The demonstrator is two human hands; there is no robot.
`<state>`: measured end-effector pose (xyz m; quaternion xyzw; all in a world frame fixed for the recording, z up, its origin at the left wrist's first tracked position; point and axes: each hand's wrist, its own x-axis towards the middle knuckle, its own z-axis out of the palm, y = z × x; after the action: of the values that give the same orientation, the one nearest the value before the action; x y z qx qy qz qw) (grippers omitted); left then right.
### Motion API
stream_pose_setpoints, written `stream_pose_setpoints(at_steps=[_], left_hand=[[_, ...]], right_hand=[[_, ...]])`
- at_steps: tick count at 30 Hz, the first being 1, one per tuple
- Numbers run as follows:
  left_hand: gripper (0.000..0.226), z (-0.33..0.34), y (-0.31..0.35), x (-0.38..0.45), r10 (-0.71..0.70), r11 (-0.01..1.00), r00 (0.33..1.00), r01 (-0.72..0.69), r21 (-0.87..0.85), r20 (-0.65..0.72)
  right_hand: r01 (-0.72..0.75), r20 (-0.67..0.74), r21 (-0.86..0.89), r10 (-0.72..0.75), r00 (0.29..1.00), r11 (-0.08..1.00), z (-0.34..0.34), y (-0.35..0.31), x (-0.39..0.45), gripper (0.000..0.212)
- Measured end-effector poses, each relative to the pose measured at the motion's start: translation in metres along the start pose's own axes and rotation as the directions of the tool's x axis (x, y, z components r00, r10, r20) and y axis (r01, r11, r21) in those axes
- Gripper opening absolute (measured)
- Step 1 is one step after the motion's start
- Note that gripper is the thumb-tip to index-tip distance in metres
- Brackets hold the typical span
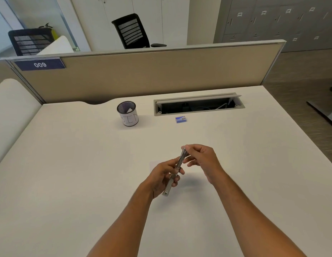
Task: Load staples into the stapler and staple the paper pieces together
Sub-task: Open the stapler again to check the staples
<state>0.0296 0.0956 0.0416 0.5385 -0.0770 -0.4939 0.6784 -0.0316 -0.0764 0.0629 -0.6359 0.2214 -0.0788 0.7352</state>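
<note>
A slim silver stapler is held above the white desk, tilted with its far end up. My left hand grips its lower half, fingers curled round the body. My right hand pinches its upper end with thumb and fingertips. Faint white paper pieces lie flat on the desk just left of my left hand, partly hidden by it. A small blue staple box sits farther back on the desk, closed as far as I can tell.
A mesh pen cup wrapped in white paper stands at the back centre-left. An open cable tray is set into the desk behind the box. A beige partition bounds the far edge. The desk drops off at the right.
</note>
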Motion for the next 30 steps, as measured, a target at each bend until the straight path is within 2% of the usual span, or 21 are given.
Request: stream_pose_setpoints(at_steps=[3,6,12,16,19,25,27,30], left_hand=[[0.06,0.003,-0.008,0.002,0.076,0.993,0.997,-0.077,-0.09,-0.01],[0.046,0.003,-0.013,0.006,0.111,0.99,0.993,-0.115,-0.077,-0.046],[0.031,0.0,-0.014,0.008,0.136,0.991,0.985,-0.134,0.024,-0.107],[0.03,-0.007,-0.014,0.006,0.105,0.994,0.99,-0.106,-0.008,-0.089],[0.025,-0.011,-0.01,0.005,0.081,0.997,0.993,-0.08,0.022,-0.09],[0.021,-0.01,-0.005,0.008,0.075,0.965,0.991,-0.043,0.257,-0.115],[0.02,-0.005,-0.009,0.01,0.073,0.948,0.991,-0.033,0.317,-0.113],[0.018,-0.001,-0.014,0.011,0.096,0.913,0.988,-0.038,0.407,-0.123]], right_hand=[[0.142,0.008,-0.178,-0.143,0.99,0.974,0.004,-0.012,-0.002,0.014],[0.246,0.005,-0.39,-0.265,0.964,0.887,0.005,-0.017,-0.001,0.011],[0.262,-0.069,-0.476,-0.333,0.94,0.839,0.005,-0.011,0.003,0.012],[0.261,-0.059,-0.413,-0.312,0.948,0.873,0.002,-0.007,0.006,0.013],[0.259,-0.04,-0.275,-0.28,0.959,0.926,-0.005,-0.001,0.008,0.013],[0.074,-0.002,0.037,-0.074,0.997,0.997,-0.039,0.028,0.002,0.011],[-0.001,0.029,0.068,-0.001,1.0,0.998,-0.053,0.036,-0.001,0.008],[-0.054,0.095,0.027,0.051,0.994,0.998,-0.066,0.039,-0.007,0.023]])
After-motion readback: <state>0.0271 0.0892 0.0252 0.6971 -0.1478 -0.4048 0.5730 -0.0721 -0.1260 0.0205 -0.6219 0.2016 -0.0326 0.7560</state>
